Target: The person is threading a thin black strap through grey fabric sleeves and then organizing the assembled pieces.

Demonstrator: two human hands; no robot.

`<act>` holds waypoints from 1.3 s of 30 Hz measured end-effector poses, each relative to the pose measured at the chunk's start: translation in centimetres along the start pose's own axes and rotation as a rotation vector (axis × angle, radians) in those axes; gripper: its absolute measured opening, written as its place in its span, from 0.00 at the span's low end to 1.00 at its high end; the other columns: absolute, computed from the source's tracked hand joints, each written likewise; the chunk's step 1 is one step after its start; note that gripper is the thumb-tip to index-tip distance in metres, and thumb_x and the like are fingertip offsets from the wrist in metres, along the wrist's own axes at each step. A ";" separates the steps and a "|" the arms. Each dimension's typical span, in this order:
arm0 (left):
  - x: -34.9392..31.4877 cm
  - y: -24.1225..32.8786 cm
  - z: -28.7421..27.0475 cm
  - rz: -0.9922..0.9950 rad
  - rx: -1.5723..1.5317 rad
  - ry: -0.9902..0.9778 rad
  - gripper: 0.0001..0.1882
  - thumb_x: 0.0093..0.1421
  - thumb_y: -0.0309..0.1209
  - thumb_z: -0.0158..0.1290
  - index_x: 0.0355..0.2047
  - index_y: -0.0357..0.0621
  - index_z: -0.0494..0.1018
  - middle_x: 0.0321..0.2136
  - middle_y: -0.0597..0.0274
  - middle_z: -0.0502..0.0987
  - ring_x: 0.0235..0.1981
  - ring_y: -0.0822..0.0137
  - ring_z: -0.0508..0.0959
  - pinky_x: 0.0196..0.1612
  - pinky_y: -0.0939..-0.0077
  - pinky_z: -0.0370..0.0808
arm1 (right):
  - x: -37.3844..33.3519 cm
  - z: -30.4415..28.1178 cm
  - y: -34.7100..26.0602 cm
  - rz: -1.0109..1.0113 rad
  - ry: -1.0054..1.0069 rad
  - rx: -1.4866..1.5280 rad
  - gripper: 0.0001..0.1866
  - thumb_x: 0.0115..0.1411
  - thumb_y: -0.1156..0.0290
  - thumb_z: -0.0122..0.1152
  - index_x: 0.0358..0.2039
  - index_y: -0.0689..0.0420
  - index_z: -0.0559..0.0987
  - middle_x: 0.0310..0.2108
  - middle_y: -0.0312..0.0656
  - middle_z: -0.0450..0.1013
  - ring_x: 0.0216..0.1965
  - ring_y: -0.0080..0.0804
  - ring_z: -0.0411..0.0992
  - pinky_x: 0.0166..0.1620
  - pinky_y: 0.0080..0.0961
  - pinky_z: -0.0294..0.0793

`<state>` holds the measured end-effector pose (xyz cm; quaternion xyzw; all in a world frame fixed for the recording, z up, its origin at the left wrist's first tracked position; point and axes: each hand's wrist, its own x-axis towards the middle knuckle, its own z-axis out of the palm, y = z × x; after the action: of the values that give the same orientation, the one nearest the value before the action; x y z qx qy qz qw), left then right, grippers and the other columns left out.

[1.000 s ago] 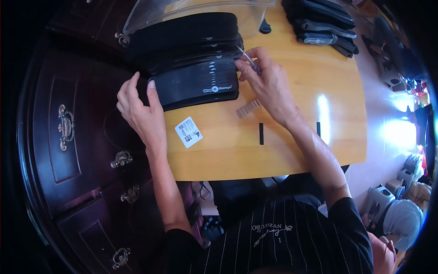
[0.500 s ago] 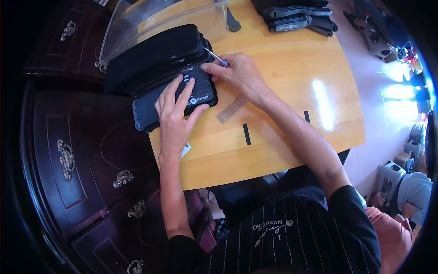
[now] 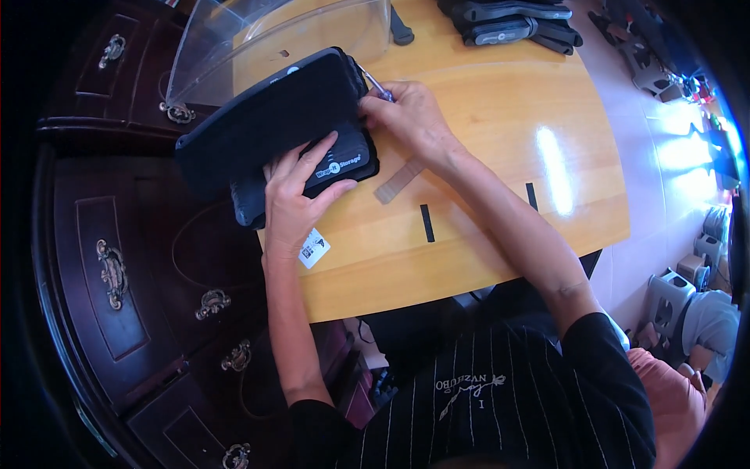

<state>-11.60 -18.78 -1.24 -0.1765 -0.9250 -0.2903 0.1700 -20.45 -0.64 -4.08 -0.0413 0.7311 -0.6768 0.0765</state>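
A stack of black straps with white printing lies at the left of the wooden table. Its upper part shows a broad black face; a grey printed end shows below. My left hand rests on the near part of the straps, fingers stretched over them and thumb apart along the near edge. My right hand is closed at the stack's right end, around a slim tool with a thin metal shaft and a bluish handle; its exact kind is unclear. The right fingertips are partly hidden against the straps.
A clear plastic bin stands behind the stack. More bundled straps lie at the far right of the table. A white label sits by my left wrist; a brown strip and two black marks lie nearby. Dark drawers border the left.
The upper straps have tipped toward me, so their broad black face covers more of the stack. My left fingers have drawn closer together. More of the white label shows.
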 end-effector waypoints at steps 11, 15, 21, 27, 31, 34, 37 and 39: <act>2.6 -0.2 -4.8 -0.061 -0.234 -0.101 0.14 0.59 0.31 0.58 0.43 0.37 0.79 0.36 0.52 0.82 0.38 0.62 0.81 0.44 0.73 0.75 | -1.5 -1.4 -1.9 0.075 -0.172 -0.140 0.14 0.59 0.63 0.62 0.33 0.64 0.82 0.23 0.34 0.77 0.28 0.21 0.72 0.37 0.21 0.71; 3.4 0.0 -4.5 -0.329 -0.479 -0.043 0.09 0.60 0.27 0.57 0.39 0.35 0.79 0.31 0.55 0.82 0.33 0.73 0.81 0.37 0.81 0.75 | -1.4 -1.2 -1.3 0.184 -0.161 0.005 0.14 0.59 0.61 0.64 0.33 0.61 0.83 0.26 0.35 0.77 0.28 0.22 0.72 0.36 0.21 0.71; 3.9 2.2 -4.1 0.035 -0.043 0.005 0.07 0.57 0.24 0.59 0.35 0.35 0.80 0.27 0.58 0.81 0.26 0.72 0.80 0.29 0.83 0.73 | -1.8 -0.4 -1.8 0.253 -0.218 0.126 0.14 0.57 0.60 0.66 0.32 0.59 0.82 0.27 0.36 0.75 0.29 0.22 0.69 0.34 0.19 0.68; 4.6 2.2 -3.3 0.382 0.678 0.052 0.34 0.49 0.33 0.64 0.58 0.67 0.68 0.60 0.70 0.65 0.61 0.66 0.63 0.61 0.61 0.55 | -2.1 -0.2 -1.1 0.193 -0.193 0.057 0.12 0.57 0.63 0.67 0.31 0.59 0.81 0.25 0.34 0.74 0.30 0.21 0.70 0.37 0.21 0.70; 5.9 -0.1 -3.1 0.358 0.727 0.015 0.42 0.50 0.33 0.63 0.64 0.72 0.60 0.63 0.69 0.61 0.62 0.66 0.63 0.61 0.55 0.57 | -2.1 0.6 -0.2 0.075 -0.074 0.064 0.13 0.53 0.63 0.69 0.31 0.60 0.82 0.25 0.42 0.78 0.28 0.27 0.76 0.36 0.26 0.75; 6.9 -0.6 -3.2 0.355 0.679 -0.029 0.43 0.49 0.34 0.64 0.64 0.71 0.59 0.63 0.68 0.61 0.62 0.63 0.63 0.60 0.55 0.59 | -2.6 0.6 -0.4 0.003 -0.017 -0.001 0.14 0.53 0.63 0.68 0.32 0.61 0.81 0.25 0.45 0.78 0.28 0.31 0.77 0.37 0.28 0.76; 7.6 -0.9 -3.6 0.351 0.560 -0.083 0.45 0.48 0.35 0.65 0.65 0.70 0.58 0.64 0.67 0.60 0.62 0.63 0.64 0.61 0.55 0.60 | -2.7 0.5 -0.8 -0.046 -0.001 -0.068 0.14 0.53 0.63 0.68 0.33 0.61 0.81 0.25 0.48 0.78 0.28 0.37 0.77 0.37 0.29 0.76; 7.8 -1.1 -3.8 0.346 0.547 -0.116 0.47 0.46 0.36 0.66 0.66 0.70 0.57 0.64 0.66 0.60 0.62 0.63 0.64 0.62 0.55 0.59 | -3.0 0.6 -1.1 -0.057 -0.005 -0.100 0.14 0.54 0.63 0.67 0.34 0.61 0.81 0.26 0.49 0.77 0.28 0.39 0.77 0.37 0.30 0.76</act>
<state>-18.12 -20.15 4.38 -0.2951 -0.9331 0.0124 0.2050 -17.47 -0.84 -2.87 -0.0677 0.7622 -0.6413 0.0568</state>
